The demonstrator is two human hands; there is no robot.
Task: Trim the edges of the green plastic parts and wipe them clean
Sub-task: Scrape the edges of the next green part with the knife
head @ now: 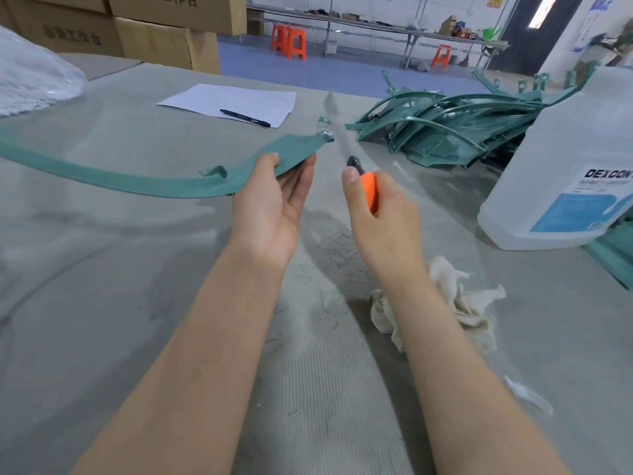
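A long curved green plastic part [144, 181] stretches from the left edge to the middle of the grey table. My left hand [274, 207] holds its wide right end, thumb on top and fingers beneath. My right hand [380, 214] grips an orange-handled utility knife [368, 190], whose blade [337, 128] is blurred and points away, just right of the part's tip. A pile of more green plastic parts [445, 132] lies at the back right. A crumpled cream cloth [455, 313] sits under my right forearm.
A large clear jug [561, 173] with a blue-and-white label stands at the right. A white sheet of paper [233, 101] with a dark pen [245, 118] lies at the back. Cardboard boxes [154, 36] are stacked behind; a plastic bag [30, 73] sits far left.
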